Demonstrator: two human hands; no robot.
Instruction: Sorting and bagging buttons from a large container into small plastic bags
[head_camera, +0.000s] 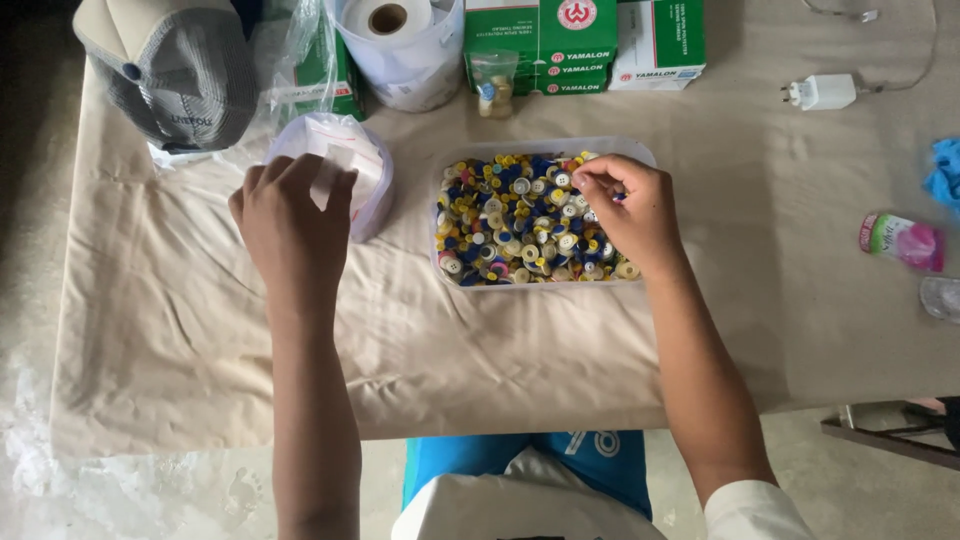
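Buttons (515, 215) in yellow, blue, white and pink fill the clear rectangular tub (470, 152) at the middle of the cloth-covered table (200, 330), and my right hand (625, 210) rests over its right side, thumb and forefinger pinched together on something too small to make out. My left hand (292, 215) lies on the small clear plastic bag (350, 160) just left of the tub, fingers curled over its top. Behind it sit a grey cap (170, 70) and green boxes (540, 40).

Tray (452, 160) of buttons (510, 220) sits mid-table, plastic bag (350, 160) to its left, boxes (580, 40) behind it
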